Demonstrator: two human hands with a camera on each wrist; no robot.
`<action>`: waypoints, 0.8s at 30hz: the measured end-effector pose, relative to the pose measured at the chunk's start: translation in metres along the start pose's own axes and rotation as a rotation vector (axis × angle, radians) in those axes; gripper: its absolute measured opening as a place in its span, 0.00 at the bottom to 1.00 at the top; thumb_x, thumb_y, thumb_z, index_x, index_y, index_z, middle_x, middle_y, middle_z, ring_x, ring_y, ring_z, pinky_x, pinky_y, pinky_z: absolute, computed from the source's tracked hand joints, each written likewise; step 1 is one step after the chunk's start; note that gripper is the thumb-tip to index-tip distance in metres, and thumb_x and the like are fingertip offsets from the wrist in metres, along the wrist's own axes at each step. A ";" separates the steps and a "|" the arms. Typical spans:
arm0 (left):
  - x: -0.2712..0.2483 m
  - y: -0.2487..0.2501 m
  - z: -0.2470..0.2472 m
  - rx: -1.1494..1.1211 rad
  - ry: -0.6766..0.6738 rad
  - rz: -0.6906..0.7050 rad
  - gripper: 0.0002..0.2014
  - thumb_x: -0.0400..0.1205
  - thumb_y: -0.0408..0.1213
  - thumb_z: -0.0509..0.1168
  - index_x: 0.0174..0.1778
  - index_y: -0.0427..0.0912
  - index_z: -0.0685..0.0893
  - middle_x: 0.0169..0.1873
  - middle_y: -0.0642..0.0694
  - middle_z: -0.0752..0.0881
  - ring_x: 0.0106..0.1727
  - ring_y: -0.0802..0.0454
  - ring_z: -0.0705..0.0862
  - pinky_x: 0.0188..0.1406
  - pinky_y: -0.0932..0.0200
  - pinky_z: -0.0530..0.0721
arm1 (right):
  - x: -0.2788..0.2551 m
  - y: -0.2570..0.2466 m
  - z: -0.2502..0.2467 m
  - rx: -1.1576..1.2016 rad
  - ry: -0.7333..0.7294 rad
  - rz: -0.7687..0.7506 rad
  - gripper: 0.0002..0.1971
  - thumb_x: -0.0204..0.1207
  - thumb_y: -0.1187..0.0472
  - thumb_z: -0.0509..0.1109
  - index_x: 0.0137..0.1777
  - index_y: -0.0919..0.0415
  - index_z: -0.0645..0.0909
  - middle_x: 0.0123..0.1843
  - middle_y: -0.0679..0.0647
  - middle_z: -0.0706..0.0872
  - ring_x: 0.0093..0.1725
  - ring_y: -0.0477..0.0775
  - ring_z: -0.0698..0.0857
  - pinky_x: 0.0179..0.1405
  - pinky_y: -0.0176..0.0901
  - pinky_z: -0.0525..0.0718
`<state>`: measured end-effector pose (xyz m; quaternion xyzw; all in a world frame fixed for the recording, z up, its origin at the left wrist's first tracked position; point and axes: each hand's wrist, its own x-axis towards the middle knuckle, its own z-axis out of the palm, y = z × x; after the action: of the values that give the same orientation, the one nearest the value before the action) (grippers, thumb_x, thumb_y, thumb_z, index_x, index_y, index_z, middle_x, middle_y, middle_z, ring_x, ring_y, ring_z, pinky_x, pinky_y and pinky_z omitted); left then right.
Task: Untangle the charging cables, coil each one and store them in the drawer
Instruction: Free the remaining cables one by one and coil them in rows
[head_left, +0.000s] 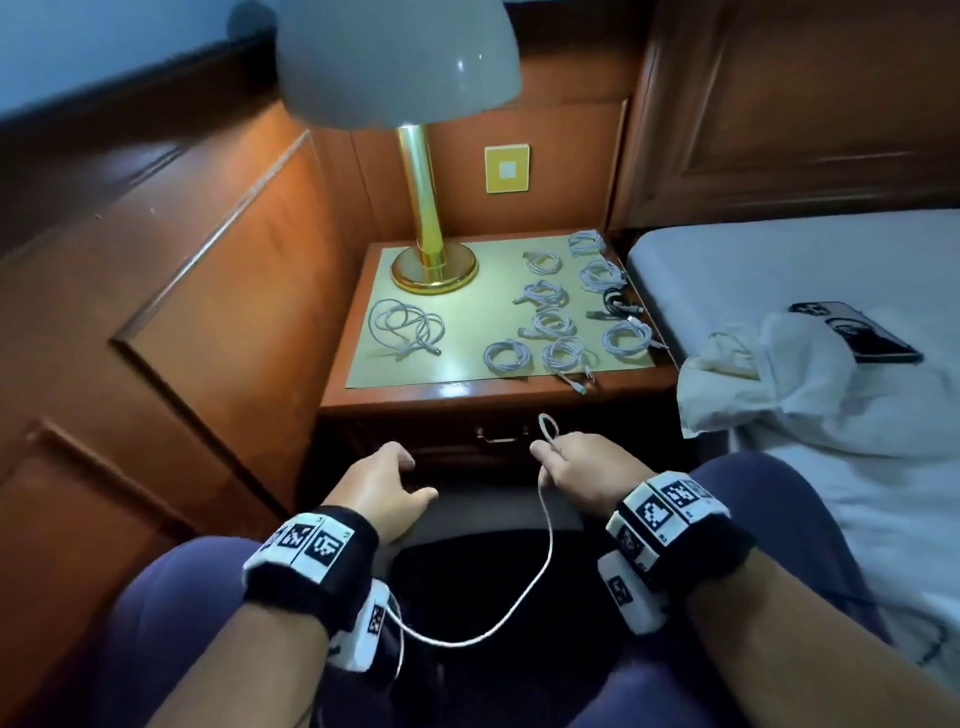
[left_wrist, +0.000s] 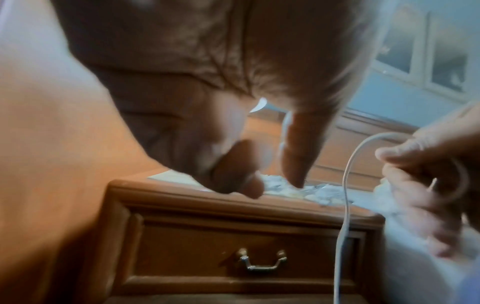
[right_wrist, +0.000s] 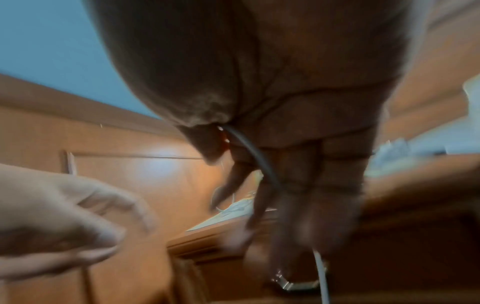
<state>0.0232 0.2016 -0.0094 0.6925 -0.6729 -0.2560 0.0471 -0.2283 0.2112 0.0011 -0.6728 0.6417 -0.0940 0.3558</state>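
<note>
Desk (head_left: 467, 392) before me: wooden, yellow-green mat (head_left: 483, 358) covers top. Gold lamp base (head_left: 434, 270) stands rear left on mat. Loose white cable (head_left: 408, 325) lies front left. Coiled white cables (head_left: 563, 306) lie grouped on right half; black cable (head_left: 615, 304) near right edge. Drawer (left_wrist: 249, 255) beneath, closed.

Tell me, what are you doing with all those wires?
A person sits at a nightstand, tidying charging cables. The right hand pinches one white cable that droops across the lap; the left hand is open beside it, holding nothing. Many coiled cables already lie on the nightstand top, plus one looser bundle. The drawer below is shut.
</note>
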 end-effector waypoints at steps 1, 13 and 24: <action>-0.005 0.005 -0.001 -0.049 0.017 0.095 0.23 0.79 0.50 0.73 0.67 0.56 0.74 0.50 0.55 0.86 0.47 0.56 0.84 0.51 0.59 0.81 | -0.009 -0.001 0.004 0.105 -0.063 -0.033 0.26 0.89 0.46 0.54 0.35 0.60 0.80 0.33 0.57 0.89 0.34 0.51 0.86 0.40 0.43 0.78; -0.047 0.046 0.032 -0.934 -0.335 0.430 0.20 0.87 0.46 0.58 0.40 0.31 0.73 0.26 0.41 0.82 0.28 0.41 0.84 0.44 0.46 0.87 | -0.056 0.011 -0.002 1.460 -0.270 -0.198 0.09 0.77 0.56 0.61 0.39 0.60 0.75 0.29 0.53 0.65 0.25 0.49 0.60 0.26 0.41 0.58; -0.013 0.029 0.018 -0.862 0.080 0.249 0.14 0.88 0.34 0.64 0.35 0.46 0.84 0.22 0.55 0.69 0.20 0.56 0.63 0.19 0.66 0.61 | -0.051 0.062 -0.028 1.162 0.565 -0.049 0.16 0.85 0.62 0.61 0.44 0.55 0.91 0.43 0.47 0.90 0.32 0.38 0.75 0.44 0.38 0.68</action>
<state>-0.0106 0.2160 -0.0092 0.5326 -0.5807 -0.4784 0.3876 -0.3022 0.2538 0.0015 -0.3345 0.5397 -0.6075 0.4773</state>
